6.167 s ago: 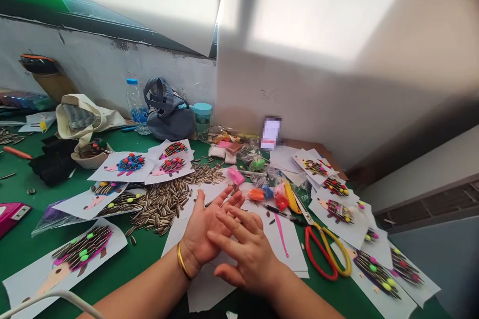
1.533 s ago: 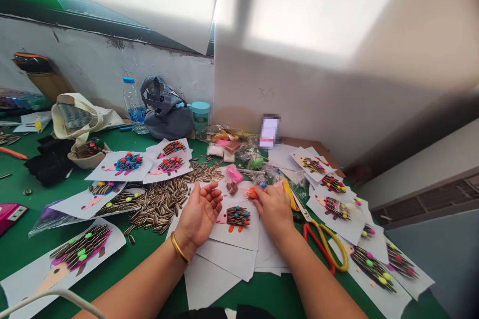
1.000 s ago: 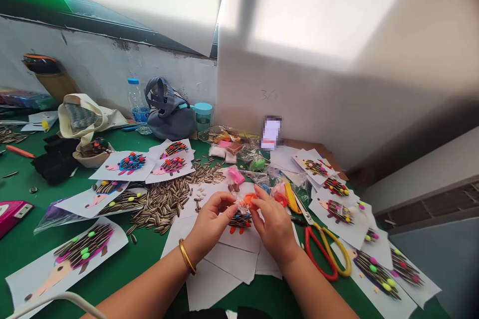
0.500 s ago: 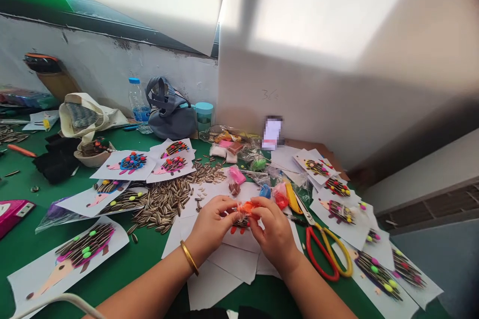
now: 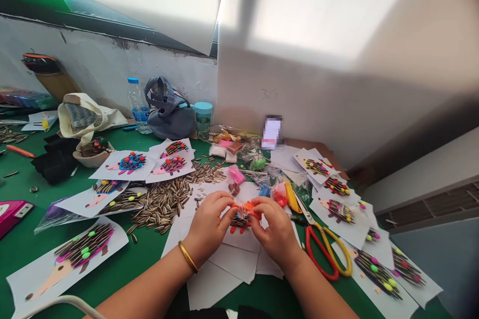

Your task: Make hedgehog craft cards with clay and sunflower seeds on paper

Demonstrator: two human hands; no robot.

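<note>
Left hand (image 5: 209, 227) and right hand (image 5: 277, 233) are both pinching a lump of orange clay (image 5: 248, 208) in crinkly clear wrap, with their fingers bent in toward each other. That orange clay is to the right of the big seed pile (image 5: 160, 204), over a hedgehog picture (image 5: 241, 221) that the hands partly hide. You can see some dark seeds on the hedgehog, a bit of blue and its red feet. White paper sheets (image 5: 234, 261) lie to the right of the seed pile and nearer to the person. A gold bracelet (image 5: 187, 257) is on the left wrist. Brown clay (image 5: 234, 189), pink clay (image 5: 236, 175) and blue clay (image 5: 265, 190) are to the right of the seed pile too. Much farther to its right are big scissors (image 5: 317, 228) with one red handle and one yellow handle. Behind the seed pile stand a water bottle (image 5: 137, 104), a gray-blue bag (image 5: 170, 122) and a cup (image 5: 203, 118) with a blue lid. Everything is on a green table (image 5: 145, 259).
</note>
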